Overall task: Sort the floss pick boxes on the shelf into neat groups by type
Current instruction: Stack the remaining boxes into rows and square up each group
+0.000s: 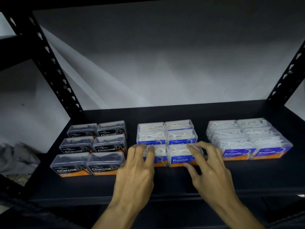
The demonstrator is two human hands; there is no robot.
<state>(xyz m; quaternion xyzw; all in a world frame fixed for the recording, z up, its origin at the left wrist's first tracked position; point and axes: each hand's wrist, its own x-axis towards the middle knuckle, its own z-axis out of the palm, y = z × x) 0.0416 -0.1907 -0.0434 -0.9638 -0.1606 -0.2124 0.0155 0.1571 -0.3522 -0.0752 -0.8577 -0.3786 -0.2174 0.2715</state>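
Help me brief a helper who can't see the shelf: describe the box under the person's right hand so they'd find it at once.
On the black shelf stand three groups of floss pick boxes; take the middle, blue-labelled group. In its front row, the Round box on the right lies under the fingers of the right hand. Unlike its front-row neighbour, covered by the left hand, its "Round" label reads clearly.

Two bare hands, left hand (134, 167) and right hand (208, 169), on bare forearms; no sleeves, gloves, rings or watch in view; slender fingers, nails short and unpainted.
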